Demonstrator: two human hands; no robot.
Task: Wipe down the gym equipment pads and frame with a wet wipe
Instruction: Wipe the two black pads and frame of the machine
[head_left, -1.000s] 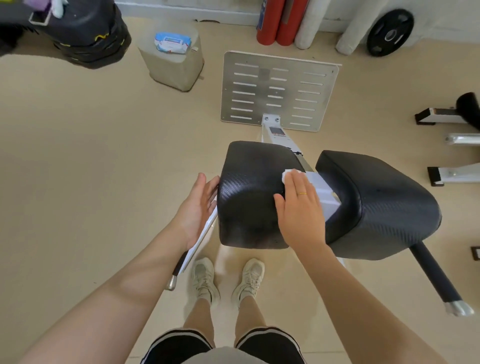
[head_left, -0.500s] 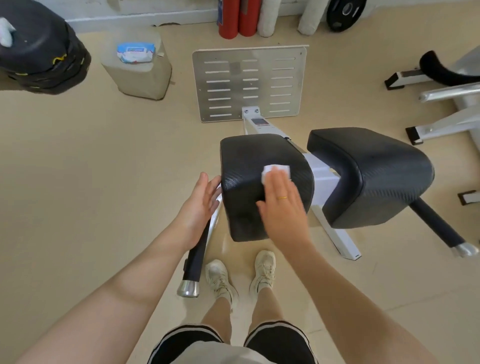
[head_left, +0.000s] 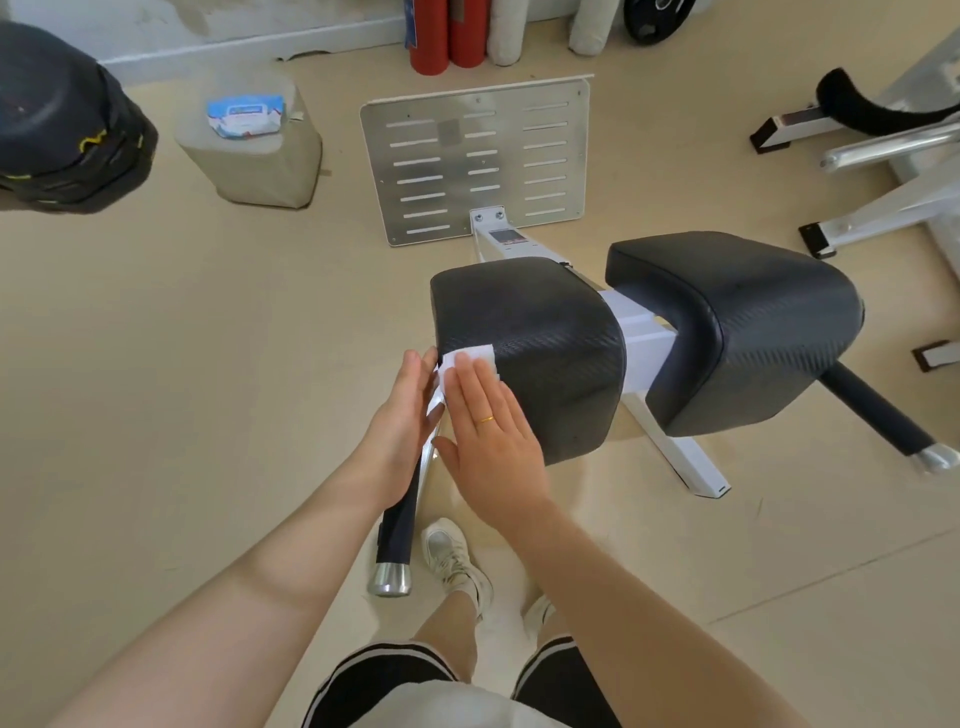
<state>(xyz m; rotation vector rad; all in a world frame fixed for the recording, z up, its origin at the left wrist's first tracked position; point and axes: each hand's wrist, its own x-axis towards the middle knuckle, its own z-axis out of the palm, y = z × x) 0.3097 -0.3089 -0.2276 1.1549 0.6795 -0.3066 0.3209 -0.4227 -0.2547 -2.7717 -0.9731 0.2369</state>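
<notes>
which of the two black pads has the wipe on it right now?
The near pad, left of the white frame. The right hand presses the wet wipe flat on its left edge; the far pad is untouched.

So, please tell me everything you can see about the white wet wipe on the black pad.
The wet wipe is a small white sheet, thin and soft-looking, somewhat folded. It lies on the near left corner of the left black pad and drapes over the pad's left edge. The right hand presses it flat with straight fingers and covers most of it; only its far edge and left part show. The left hand rests beside it at the pad's edge; whether they touch is unclear.
</notes>
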